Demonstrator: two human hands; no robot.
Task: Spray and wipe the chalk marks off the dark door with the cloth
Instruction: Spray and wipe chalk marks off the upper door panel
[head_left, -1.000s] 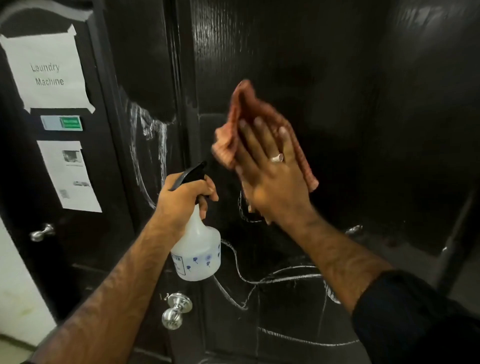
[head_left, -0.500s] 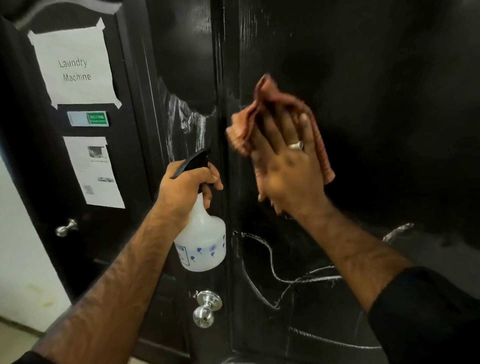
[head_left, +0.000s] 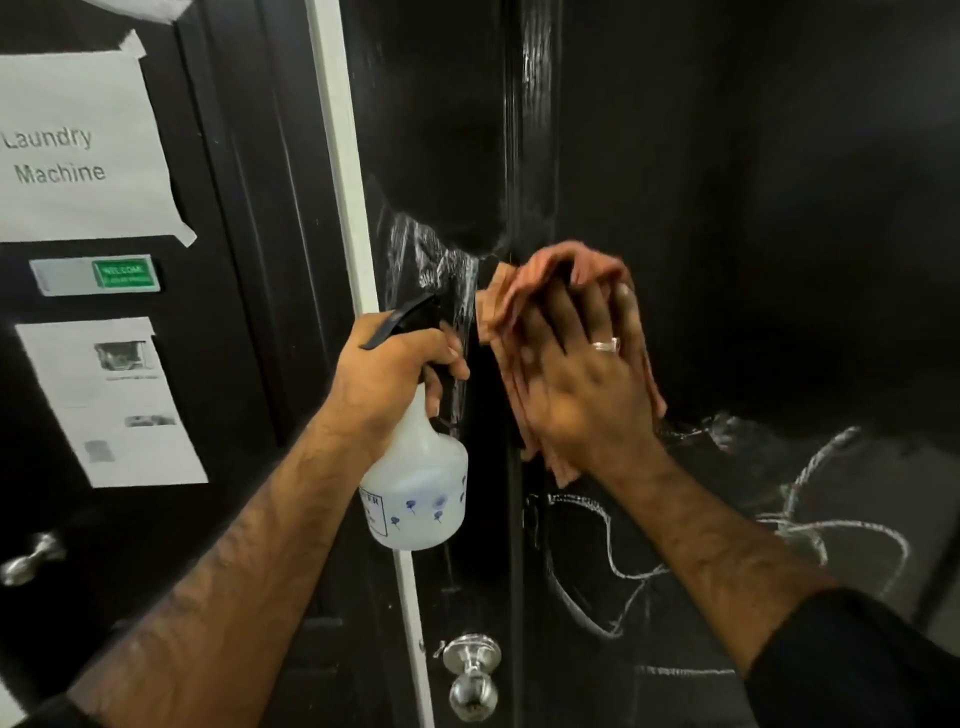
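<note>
The dark door (head_left: 753, 208) fills the middle and right of the view. White chalk marks (head_left: 810, 525) loop across its lower panel, and smeared chalk (head_left: 436, 260) streaks its left stile. My right hand (head_left: 582, 384) presses a reddish cloth (head_left: 540, 280) flat against the door with straight fingers, near the panel's left edge. My left hand (head_left: 395, 374) grips the neck and trigger of a translucent white spray bottle (head_left: 421, 499) with a black spray head, held just left of the cloth.
A silver door knob (head_left: 470, 675) sticks out below the bottle. A second dark door at left carries a taped "Laundry Machine" sheet (head_left: 78, 150), a green sign (head_left: 124, 273), another printed sheet (head_left: 114, 405) and its own knob (head_left: 28, 558). A white strip (head_left: 343, 156) runs between the doors.
My right hand has slid the cloth left and down across the door toward the bottle. The view has shifted closer and rightward. My left hand still holds the bottle.
</note>
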